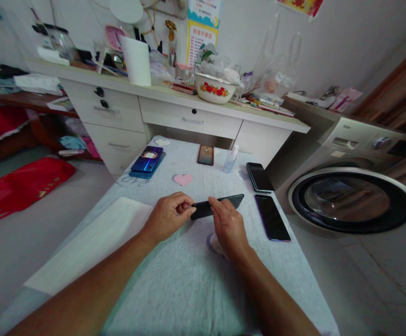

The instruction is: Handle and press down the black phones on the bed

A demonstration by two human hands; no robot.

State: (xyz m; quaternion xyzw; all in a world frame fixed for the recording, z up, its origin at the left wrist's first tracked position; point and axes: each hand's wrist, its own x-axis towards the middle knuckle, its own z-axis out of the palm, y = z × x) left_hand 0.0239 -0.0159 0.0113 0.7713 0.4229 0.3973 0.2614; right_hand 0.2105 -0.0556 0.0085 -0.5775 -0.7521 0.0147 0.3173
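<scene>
A black smartphone (pixel 203 210) is tilted on its long edge above the cloth-covered table (pixel 174 289). At its left end, my left hand (pixel 169 214) is closed, thumb and forefinger pinching the corner. My right hand (pixel 229 226) grips the middle of the phone, fingers along its upper edge; the palm hides part of it. To the right lie a dark phone with a purple edge (pixel 272 218) and a stack of phones (pixel 259 177). Farther back are a small see-through spray bottle (pixel 229 161), a brown phone or case (pixel 205 155) and a blue phone (pixel 147 159) on another blue piece.
A white cloth or paper sheet (pixel 94 247) lies flat at the table's left. Behind stands a white desk (pixel 192 119) carrying a flowered enamel bowl (pixel 215 88) and a paper roll (pixel 136 63). On the right is a front-loading washing machine (pixel 336 140); a red bag (pixel 31 182) rests on the floor.
</scene>
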